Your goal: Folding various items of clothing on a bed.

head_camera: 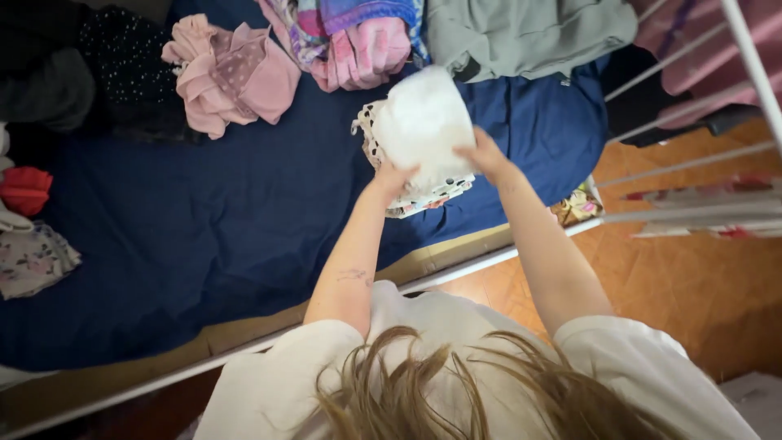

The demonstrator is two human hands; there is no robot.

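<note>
Both hands hold a folded white cloth (pixel 422 122) over a small stack of folded laundry (pixel 407 191) on the bed (pixel 204 236), near its edge. The left hand (pixel 394 178) grips the cloth's lower left edge, fingers closed on it; the right hand (pixel 482 155) pinches its lower right edge. Beyond lie a crumpled pink garment (pixel 232 77), a pink and purple bundle (pixel 358 41) and a grey-green garment (pixel 521 33). A white drying rack (pixel 692 163) stands to the right over the wooden floor (pixel 692 285).
</note>
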